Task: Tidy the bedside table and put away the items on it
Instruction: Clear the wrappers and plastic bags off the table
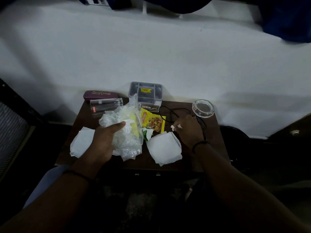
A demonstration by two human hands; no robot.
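On the dark brown bedside table (210, 140), my left hand (104, 142) grips a crumpled clear plastic bag (127, 132) with something yellow inside. My right hand (188, 130) pinches a small scrap of white paper (175, 126) over the table's right half. A yellow spice sachet (154, 122) lies between the hands. Two white paper pieces lie flat, one at the left front (80, 143) and one at the middle front (165, 147). A black cord (170, 111) loops beside my right hand.
Along the back edge stand a maroon case (99, 95), a clear pen box (106, 106), a grey plastic organiser (145, 91) on a small carton, and a glass ashtray (202, 108) at the right corner. A white bed lies behind. Drawer handles (147, 174) show below the table's front.
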